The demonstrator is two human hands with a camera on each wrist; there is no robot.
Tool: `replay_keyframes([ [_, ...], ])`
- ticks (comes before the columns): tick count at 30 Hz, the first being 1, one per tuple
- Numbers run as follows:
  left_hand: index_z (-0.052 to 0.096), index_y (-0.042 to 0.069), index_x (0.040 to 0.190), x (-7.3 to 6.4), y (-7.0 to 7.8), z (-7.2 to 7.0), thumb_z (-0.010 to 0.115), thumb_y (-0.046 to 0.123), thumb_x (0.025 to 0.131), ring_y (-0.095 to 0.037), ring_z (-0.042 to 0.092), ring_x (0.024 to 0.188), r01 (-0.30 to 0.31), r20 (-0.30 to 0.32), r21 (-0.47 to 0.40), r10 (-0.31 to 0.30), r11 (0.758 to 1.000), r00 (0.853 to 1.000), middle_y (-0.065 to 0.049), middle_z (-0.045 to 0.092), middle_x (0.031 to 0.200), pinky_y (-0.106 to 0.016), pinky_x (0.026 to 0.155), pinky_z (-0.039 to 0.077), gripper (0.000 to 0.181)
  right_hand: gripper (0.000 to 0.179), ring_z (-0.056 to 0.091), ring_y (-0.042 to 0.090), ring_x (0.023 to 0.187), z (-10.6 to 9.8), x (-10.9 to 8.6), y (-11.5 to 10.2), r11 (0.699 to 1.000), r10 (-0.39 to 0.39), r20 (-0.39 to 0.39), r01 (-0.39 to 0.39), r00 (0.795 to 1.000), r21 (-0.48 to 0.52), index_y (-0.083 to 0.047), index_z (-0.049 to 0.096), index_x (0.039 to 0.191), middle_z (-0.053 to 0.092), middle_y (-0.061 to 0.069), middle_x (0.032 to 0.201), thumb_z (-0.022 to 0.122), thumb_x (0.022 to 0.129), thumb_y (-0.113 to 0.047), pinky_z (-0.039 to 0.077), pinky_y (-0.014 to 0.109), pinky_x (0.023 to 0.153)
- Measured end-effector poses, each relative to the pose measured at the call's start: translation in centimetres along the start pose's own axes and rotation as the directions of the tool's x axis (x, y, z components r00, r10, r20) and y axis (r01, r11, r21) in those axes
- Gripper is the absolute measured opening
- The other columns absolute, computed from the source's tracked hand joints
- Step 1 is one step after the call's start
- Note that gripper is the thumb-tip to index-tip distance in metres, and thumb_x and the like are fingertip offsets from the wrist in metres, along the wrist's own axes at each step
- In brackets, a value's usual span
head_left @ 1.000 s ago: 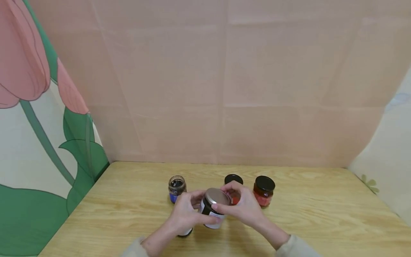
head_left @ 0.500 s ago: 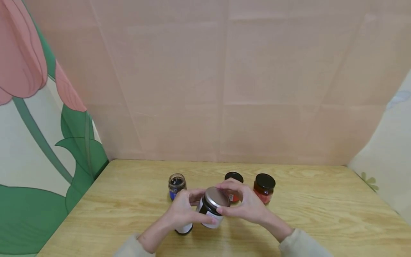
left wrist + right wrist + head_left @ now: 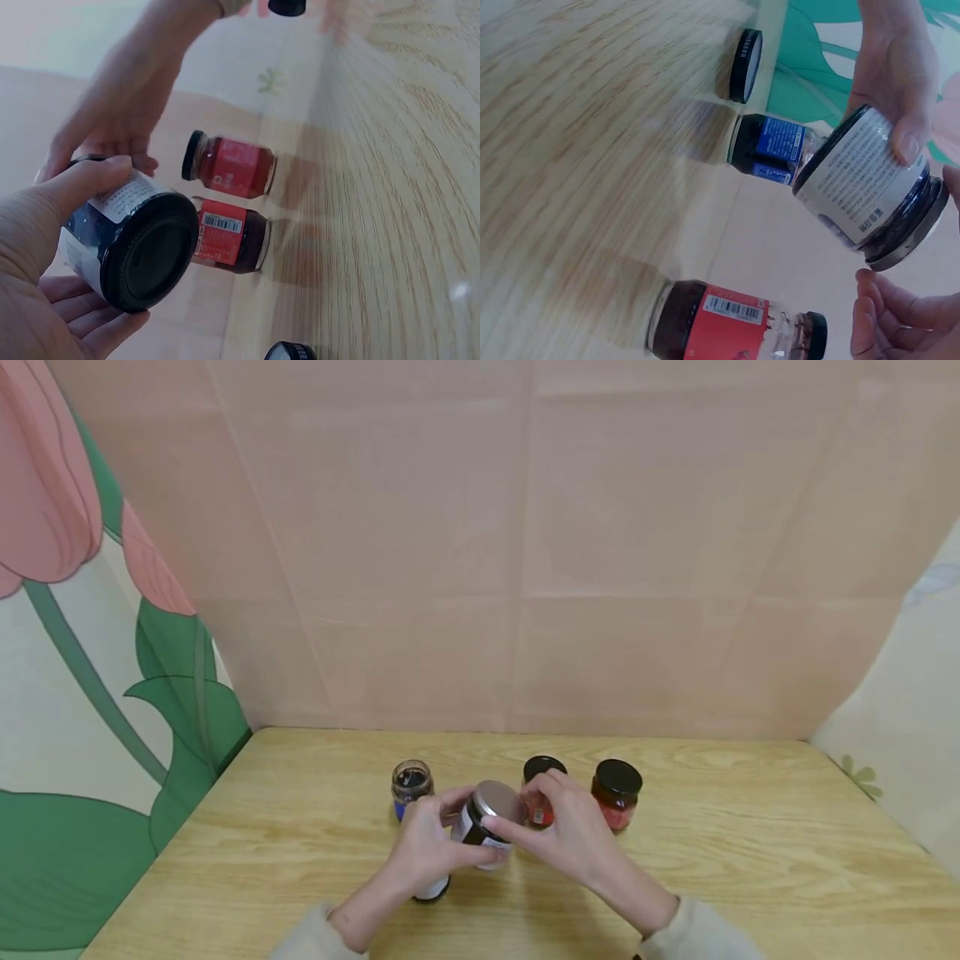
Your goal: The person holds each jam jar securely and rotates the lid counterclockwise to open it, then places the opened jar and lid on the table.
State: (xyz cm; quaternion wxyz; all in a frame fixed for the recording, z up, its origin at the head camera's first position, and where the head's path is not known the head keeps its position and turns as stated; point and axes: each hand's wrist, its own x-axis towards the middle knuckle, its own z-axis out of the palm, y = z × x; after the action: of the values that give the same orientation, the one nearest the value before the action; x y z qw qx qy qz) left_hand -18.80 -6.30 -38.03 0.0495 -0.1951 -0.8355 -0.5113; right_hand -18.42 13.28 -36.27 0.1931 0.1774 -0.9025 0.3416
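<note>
Held above the table is a dark glass jar (image 3: 480, 837) with a white label and a brownish metal lid (image 3: 501, 802), tilted slightly. My left hand (image 3: 427, 843) grips the jar's body, thumb over the label on the near side. Around the lid's rim my right hand (image 3: 573, 835) has its thumb on the near edge and its fingers at the far edge. In the left wrist view the dark base of the jar (image 3: 154, 251) faces the camera. The lid (image 3: 911, 232) sits on the jar's mouth in the right wrist view.
An uncovered jar with a blue label (image 3: 412, 785) stands back left. Two red-labelled jars with black lids stand behind my right hand: one partly hidden (image 3: 542, 814), another farther right (image 3: 617, 797). An upturned black-rimmed lid (image 3: 431, 891) lies by my left wrist on the wooden table (image 3: 750, 860).
The jar and both hands have shifted slightly left and up in the head view. My right thumb has moved along the lid's rim, first right, then back left.
</note>
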Motion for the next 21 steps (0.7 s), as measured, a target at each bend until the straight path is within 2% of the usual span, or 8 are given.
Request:
replay_keyframes([
  [9,0.065,0.008,0.119,0.05,0.18,0.27,0.090,0.034,0.061,-0.017,0.067,0.099,0.006,-0.019,0.067,-0.004,0.998,1.000,-0.001,0.072,0.107,-0.030,0.085,0.054,0.068,0.049,0.045,0.006,0.057,0.37,0.39,-0.56,0.991,0.129,0.035,-0.129,0.991,-0.024,-0.017,0.058,0.070,0.052,-0.005,0.066,0.076,0.069,-0.062,0.038,0.020,0.052],
  [15,0.065,0.008,0.118,0.07,0.16,0.34,0.091,0.031,0.061,-0.018,0.068,0.099,0.007,-0.027,0.069,-0.005,0.998,1.000,-0.002,0.072,0.106,-0.030,0.084,0.055,0.067,0.043,0.049,0.005,0.060,0.51,0.58,-0.48,0.991,0.134,0.031,-0.134,0.990,-0.010,-0.016,0.061,0.072,0.055,-0.007,0.067,0.080,0.067,-0.054,0.041,0.020,0.055],
  [21,0.066,0.010,0.117,0.02,0.11,0.23,0.091,0.030,0.059,-0.017,0.067,0.097,0.005,-0.029,0.081,-0.003,0.997,1.000,-0.001,0.072,0.105,-0.027,0.082,0.054,0.066,0.037,0.054,0.004,0.062,0.63,0.61,-0.06,0.990,0.131,0.062,-0.133,0.989,0.037,-0.017,0.066,0.076,0.060,-0.009,0.068,0.082,0.067,-0.049,0.044,0.019,0.056],
])
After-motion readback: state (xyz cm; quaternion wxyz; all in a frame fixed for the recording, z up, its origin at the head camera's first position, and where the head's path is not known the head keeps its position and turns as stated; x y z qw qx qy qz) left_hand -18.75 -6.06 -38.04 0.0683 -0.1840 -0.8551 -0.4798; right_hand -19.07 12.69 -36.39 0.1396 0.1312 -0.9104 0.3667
